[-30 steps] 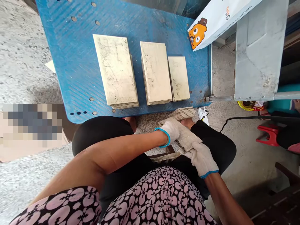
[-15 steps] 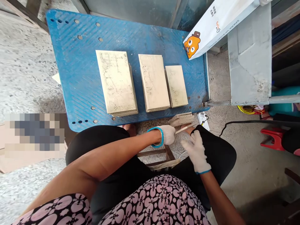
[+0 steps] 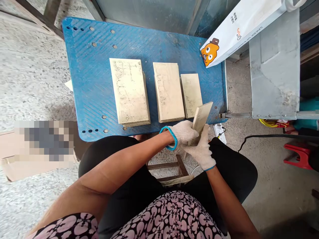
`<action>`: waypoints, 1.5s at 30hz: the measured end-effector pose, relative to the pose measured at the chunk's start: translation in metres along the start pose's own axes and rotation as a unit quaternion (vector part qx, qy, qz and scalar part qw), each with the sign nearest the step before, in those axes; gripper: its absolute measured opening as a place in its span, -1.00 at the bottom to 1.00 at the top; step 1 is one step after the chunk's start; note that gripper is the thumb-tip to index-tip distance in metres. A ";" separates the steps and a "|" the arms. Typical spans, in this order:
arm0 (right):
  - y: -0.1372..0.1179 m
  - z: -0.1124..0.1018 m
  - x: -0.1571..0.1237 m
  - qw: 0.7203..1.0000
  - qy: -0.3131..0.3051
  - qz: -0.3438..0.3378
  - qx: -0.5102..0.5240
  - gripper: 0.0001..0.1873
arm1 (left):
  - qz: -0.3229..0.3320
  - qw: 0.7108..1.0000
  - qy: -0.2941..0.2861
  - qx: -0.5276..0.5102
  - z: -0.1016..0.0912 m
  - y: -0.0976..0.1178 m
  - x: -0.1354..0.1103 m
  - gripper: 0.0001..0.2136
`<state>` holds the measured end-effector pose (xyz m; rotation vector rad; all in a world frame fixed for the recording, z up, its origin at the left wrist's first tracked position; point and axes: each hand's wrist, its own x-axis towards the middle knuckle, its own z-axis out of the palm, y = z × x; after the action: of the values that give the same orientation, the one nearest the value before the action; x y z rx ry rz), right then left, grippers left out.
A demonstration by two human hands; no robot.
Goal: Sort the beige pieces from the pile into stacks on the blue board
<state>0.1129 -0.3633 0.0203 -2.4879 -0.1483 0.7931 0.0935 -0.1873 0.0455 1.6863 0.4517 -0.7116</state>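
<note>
Above my lap, both of my hands, in white knit gloves with blue cuffs, are on a thin cream rectangular board (image 3: pixel 203 114), held tilted up over the near edge of the blue platform. My left hand (image 3: pixel 185 132) grips its left side. My right hand (image 3: pixel 202 151) is wrapped round the lower end, fingers along its right side. On the platform, just beyond the hands, lie a small stack of boards (image 3: pixel 191 89), a longer middle stack (image 3: pixel 169 89) and a wider left stack (image 3: pixel 129 91). Dark specks mark their top faces.
The blue platform (image 3: pixel 89 76) has holes near its corners. A white paper bag (image 3: pixel 239 30) lies across its right end, beside a grey metal panel (image 3: pixel 274 66). A power strip (image 3: pixel 219 133), a black cable (image 3: pixel 269 136) and a red stool (image 3: pixel 296 154) are to the right.
My left hand has lifted and turned the board, so its broad face now shows. My right hand has moved left and closed on it. The view has shifted slightly.
</note>
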 end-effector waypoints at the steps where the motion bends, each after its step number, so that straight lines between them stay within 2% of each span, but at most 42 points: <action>1: -0.002 0.000 0.003 0.999 -0.003 -0.032 -0.002 0.42 | 0.010 1.000 0.009 -0.003 -0.002 0.001 0.001 -0.77; 3: -0.006 -0.001 0.013 0.996 -0.002 -0.091 0.011 0.40 | 0.031 0.999 0.037 -0.004 -0.005 0.003 0.002 -0.69; 5: -0.012 -0.004 0.026 0.995 0.007 -0.101 0.025 0.36 | 0.039 0.996 0.084 0.015 -0.009 0.005 0.002 -0.58; 7: -0.019 -0.008 0.045 0.998 0.019 -0.059 -0.002 0.34 | 0.021 0.990 0.124 0.057 -0.013 0.006 0.001 -0.46; 9: -0.028 -0.013 0.066 0.998 0.038 -0.006 -0.053 0.33 | -0.005 0.985 0.137 0.110 -0.014 0.006 -0.003 -0.41; 11: -0.038 -0.015 0.088 0.993 0.058 0.017 -0.102 0.35 | -0.016 0.979 0.125 0.161 -0.011 0.006 -0.007 -0.42; 15: -0.057 -0.008 0.128 0.985 0.069 -0.004 -0.158 0.40 | 0.005 0.962 0.082 0.261 0.008 0.004 -0.015 -0.52; 18: -0.066 0.005 0.151 0.981 0.073 -0.015 -0.177 0.42 | 0.028 0.946 0.019 0.323 0.025 0.002 -0.018 -0.63; 21: -0.071 0.015 0.168 0.979 0.079 -0.020 -0.189 0.43 | 0.025 0.945 -0.038 0.323 0.035 -0.001 -0.018 -0.63; 25: -0.073 0.022 0.181 0.977 0.079 -0.020 -0.197 0.43 | 0.014 0.952 -0.028 0.303 0.040 -0.002 -0.021 -0.66; 29: -0.075 0.025 0.187 0.974 0.076 -0.019 -0.213 0.42 | 0.016 0.951 -0.045 0.306 0.043 -0.001 -0.023 -0.67; 33: -0.077 0.032 0.192 0.972 0.075 -0.029 -0.219 0.40 | -0.002 0.957 -0.023 0.290 0.046 -0.003 -0.020 -0.68; 40: -0.078 0.038 0.195 0.964 0.076 -0.040 -0.251 0.37 | -0.007 0.957 -0.047 0.285 0.047 -0.005 -0.013 -0.65; 45: -0.069 0.037 0.193 0.964 0.072 -0.069 -0.245 0.33 | -0.029 0.962 -0.029 0.272 0.054 -0.011 -0.007 -0.63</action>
<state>0.2543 -0.2390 -0.0681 -2.9447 -0.5165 0.5632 0.0701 -0.2371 0.0354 2.1626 0.2753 -0.9877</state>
